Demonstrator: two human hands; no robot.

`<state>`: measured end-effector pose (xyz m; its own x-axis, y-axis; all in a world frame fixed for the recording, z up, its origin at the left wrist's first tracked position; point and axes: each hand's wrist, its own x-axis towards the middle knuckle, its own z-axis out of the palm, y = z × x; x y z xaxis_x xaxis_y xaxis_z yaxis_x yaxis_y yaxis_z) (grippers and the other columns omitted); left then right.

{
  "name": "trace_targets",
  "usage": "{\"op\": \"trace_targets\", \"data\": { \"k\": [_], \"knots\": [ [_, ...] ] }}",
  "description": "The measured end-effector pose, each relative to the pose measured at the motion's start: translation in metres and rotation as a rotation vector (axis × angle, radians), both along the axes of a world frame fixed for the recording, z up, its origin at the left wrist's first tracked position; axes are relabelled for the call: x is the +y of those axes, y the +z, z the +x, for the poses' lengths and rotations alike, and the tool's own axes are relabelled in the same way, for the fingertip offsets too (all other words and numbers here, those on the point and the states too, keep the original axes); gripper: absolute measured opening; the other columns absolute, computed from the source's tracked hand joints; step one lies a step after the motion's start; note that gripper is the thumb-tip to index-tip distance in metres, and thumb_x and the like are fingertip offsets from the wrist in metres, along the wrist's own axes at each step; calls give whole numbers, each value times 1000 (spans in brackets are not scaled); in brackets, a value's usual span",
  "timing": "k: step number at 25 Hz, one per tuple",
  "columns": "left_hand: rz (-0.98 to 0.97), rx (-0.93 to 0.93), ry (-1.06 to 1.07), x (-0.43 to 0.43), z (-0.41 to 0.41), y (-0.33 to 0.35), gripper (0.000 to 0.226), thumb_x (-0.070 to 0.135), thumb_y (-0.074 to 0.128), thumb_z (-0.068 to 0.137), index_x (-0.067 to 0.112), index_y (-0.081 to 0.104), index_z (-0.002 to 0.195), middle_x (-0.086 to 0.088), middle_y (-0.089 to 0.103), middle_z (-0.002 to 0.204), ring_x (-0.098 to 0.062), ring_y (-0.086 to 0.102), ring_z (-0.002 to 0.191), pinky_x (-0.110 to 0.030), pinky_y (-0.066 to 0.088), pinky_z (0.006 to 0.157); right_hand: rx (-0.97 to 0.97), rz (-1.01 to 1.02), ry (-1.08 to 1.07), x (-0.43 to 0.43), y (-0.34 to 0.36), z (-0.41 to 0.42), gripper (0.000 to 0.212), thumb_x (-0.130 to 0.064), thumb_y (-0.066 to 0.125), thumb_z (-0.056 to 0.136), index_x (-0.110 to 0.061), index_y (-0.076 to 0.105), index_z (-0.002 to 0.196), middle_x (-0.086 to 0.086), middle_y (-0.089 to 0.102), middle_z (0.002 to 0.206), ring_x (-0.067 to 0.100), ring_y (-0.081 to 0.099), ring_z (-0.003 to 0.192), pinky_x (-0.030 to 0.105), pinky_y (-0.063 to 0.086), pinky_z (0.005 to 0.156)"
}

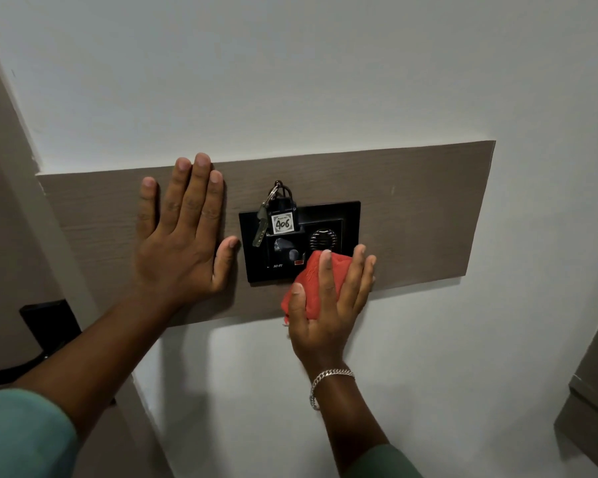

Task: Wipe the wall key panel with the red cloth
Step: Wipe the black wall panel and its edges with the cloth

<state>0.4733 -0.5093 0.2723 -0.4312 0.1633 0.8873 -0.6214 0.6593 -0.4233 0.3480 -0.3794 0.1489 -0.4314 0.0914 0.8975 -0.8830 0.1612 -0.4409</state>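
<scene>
Wiping under way: right hand [328, 298] grips the bunched red cloth [313, 288] against the key panel [349, 215] lower right corner, upper area apparently outstanding, left hand [180, 236] flat, empty, just beside it.

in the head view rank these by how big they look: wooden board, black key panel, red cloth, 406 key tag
Largest to smallest, as they look in the head view:
1. wooden board
2. black key panel
3. red cloth, partly hidden under the right hand, so its full size is unsure
4. 406 key tag
</scene>
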Motion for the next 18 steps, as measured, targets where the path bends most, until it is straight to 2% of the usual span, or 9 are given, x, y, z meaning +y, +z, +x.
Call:
{"op": "trace_targets", "data": {
  "k": [4, 6, 8, 11, 14, 16, 18],
  "knots": [
    [20, -13, -8, -1, 0, -1, 77, 47, 31, 96, 4, 11, 157, -14, 6, 165, -25, -4, 154, -47, -8, 124, 142, 184, 18, 23, -9, -23, 57, -24, 51, 94, -24, 37, 148, 21, 16, 161, 43, 11, 153, 68, 23, 118],
    [21, -5, -21, -3, -1, -1, 77, 47, 31, 96, 4, 10, 157, -13, 5, 165, -25, -4, 154, -47, -8, 124, 116, 203, 48, 35, -8, -29, 58, -18, 50, 92, -24, 37, 148, 19, 13, 163, 43, 9, 154, 67, 23, 119],
    [11, 4, -23, -4, -1, -2, 78, 47, 32, 95, 5, 11, 157, -14, 7, 165, -27, -1, 155, -48, -6, 125, -11, 127, 76, 45, -3, -31, 58, -16, 47, 93, -24, 37, 149, 16, 10, 165, 40, 7, 155, 65, 24, 120],
    [-6, 22, -32, -6, -3, -3, 78, 47, 33, 94, 5, 13, 157, -14, 10, 166, -29, 5, 155, -49, -2, 125, -140, -61, 99, 57, 19, -30, 54, -23, 44, 99, -25, 32, 151, 16, 8, 166, 36, 12, 155, 64, 29, 117],
    [-5, 27, -53, -7, -4, -4, 79, 48, 34, 94, 5, 13, 157, -13, 7, 166, -29, 6, 155, -49, -1, 125, 16, -170, 173, 49, 55, -19, 54, -27, 45, 101, -29, 30, 153, 17, 10, 166, 30, 18, 155, 58, 32, 118],
    [1, 26, -73, -7, -3, -3, 80, 48, 36, 93, 5, 14, 157, -13, 7, 166, -28, 5, 155, -49, -1, 125, 163, -54, 227, 30, 74, 1, 53, -31, 46, 101, -27, 32, 152, 16, 8, 166, 34, 16, 155, 58, 31, 120],
    [1, 26, -75, -7, -3, -2, 80, 48, 37, 93, 4, 14, 157, -14, 9, 166, -28, 6, 155, -50, 0, 125, 281, 149, 156, 14, 75, 13, 54, -37, 47, 100, -26, 33, 151, 17, 13, 164, 41, 14, 154, 61, 23, 122]
  ]
}}
